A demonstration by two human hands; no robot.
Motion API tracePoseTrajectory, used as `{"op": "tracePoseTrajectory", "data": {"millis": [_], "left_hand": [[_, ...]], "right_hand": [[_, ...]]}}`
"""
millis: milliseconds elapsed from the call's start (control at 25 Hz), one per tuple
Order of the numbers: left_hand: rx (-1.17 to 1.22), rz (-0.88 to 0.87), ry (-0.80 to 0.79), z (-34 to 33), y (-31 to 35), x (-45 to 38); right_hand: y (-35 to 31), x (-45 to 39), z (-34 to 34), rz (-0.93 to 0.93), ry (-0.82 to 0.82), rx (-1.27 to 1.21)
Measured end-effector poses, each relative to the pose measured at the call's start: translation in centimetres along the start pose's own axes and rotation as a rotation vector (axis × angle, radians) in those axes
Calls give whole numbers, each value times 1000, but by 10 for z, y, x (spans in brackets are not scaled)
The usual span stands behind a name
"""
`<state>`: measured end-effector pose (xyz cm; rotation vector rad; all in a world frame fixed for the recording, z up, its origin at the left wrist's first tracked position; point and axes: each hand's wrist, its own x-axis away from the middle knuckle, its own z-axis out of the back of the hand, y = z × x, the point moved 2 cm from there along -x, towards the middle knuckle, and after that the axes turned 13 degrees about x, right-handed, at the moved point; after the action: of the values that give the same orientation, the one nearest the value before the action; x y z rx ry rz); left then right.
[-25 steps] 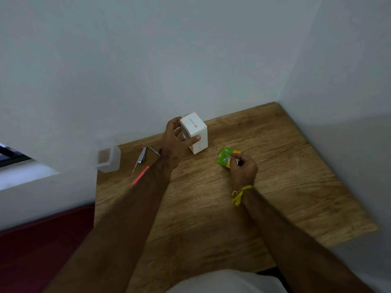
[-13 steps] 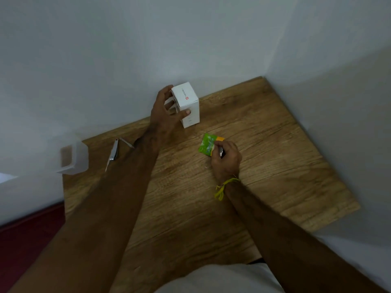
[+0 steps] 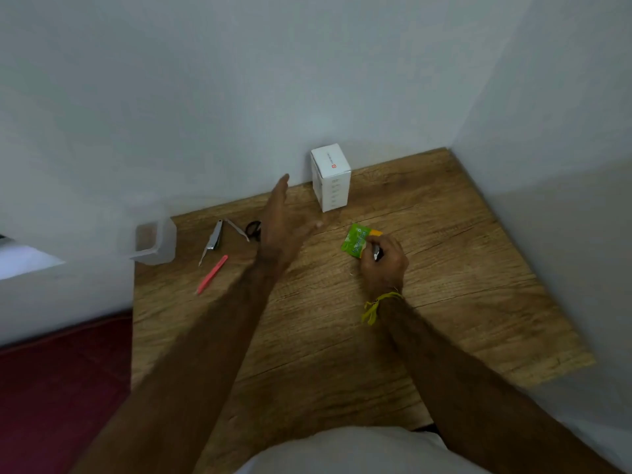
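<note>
A white box [image 3: 331, 177] with a small red mark stands upright at the back of the wooden table [image 3: 444, 268], against the wall. My left hand [image 3: 285, 222] hovers to its left with straight fingers, apart from the box and holding nothing. My right hand [image 3: 383, 265] rests on the table with curled fingers, pinching a green and orange sachet [image 3: 355, 240] by its near edge. A small dark and shiny item shows between the fingers; I cannot tell what it is.
A clear plastic container [image 3: 154, 242] sits at the table's back left corner. Beside it lie a metal nail clipper [image 3: 215, 239], a pink stick [image 3: 212, 274] and a small black item [image 3: 252, 229] partly behind my left hand. Walls close the back and right.
My left hand has let go of the white box, which now stands at the wall, and has drawn back to the left with fingers straight. My right hand keeps hold of the sachet.
</note>
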<state>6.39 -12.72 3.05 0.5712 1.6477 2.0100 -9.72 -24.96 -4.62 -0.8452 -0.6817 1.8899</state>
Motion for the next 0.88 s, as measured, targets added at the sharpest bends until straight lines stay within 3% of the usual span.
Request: {"op": "tracePoseTrajectory", "data": {"millis": [200,360,480,640,760,880], "left_hand": [[-75,18,-2,33,-26,127],[-7,128,172,54,-53,195],[45,127,234,57,-64,218],[137,118,92,55,-66,234],[289,169,22,58,-66,246],[418,222,108,64,-68,253]], "right_hand": [[1,3,10,-70,-78,-86],[-13,39,27,-267,-285,-229],[-33,85,34,-181,-539,-292],[-53,133,37,-5,-842,-238],[-61,148,44,52,-905,-276],[-65,154,45,37,-941,-292]]}}
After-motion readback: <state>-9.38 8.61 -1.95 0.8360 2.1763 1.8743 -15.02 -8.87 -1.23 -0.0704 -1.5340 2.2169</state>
